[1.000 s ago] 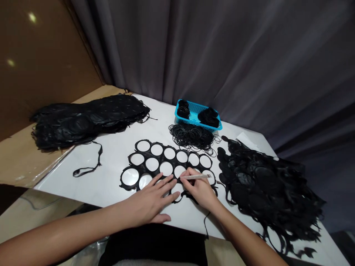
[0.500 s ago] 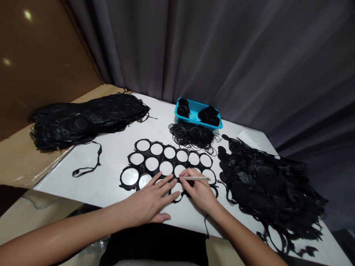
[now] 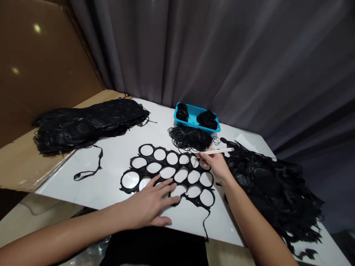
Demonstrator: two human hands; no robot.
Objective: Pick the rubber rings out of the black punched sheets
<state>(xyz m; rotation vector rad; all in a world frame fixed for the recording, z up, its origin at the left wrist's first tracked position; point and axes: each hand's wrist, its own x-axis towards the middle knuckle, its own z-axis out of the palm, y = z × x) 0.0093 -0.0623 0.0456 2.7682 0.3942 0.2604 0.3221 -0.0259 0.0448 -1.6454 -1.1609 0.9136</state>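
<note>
A flat black sheet with rows of round holes (image 3: 143, 170) lies on the white table (image 3: 111, 188), the white surface showing through its openings. My left hand (image 3: 155, 201) rests palm down on its lower edge, fingers spread. My right hand (image 3: 215, 162) is closed around a thin white pen-like tool (image 3: 219, 151) at the sheet's upper right; the tool's tip is too small to make out. Just behind the sheet is a loose heap of thin black rings (image 3: 191, 138).
Behind the rings stands a blue basket (image 3: 194, 111) holding black bundles. A stack of black sheets (image 3: 88, 123) lies at left, near a black strip (image 3: 99, 159). At right is a large black scrap pile (image 3: 269, 188), with white paper (image 3: 245, 142) behind it.
My right hand has moved up and to the right with the white tool, uncovering the sheet's lower right part. My left hand stays nearly in place.
</note>
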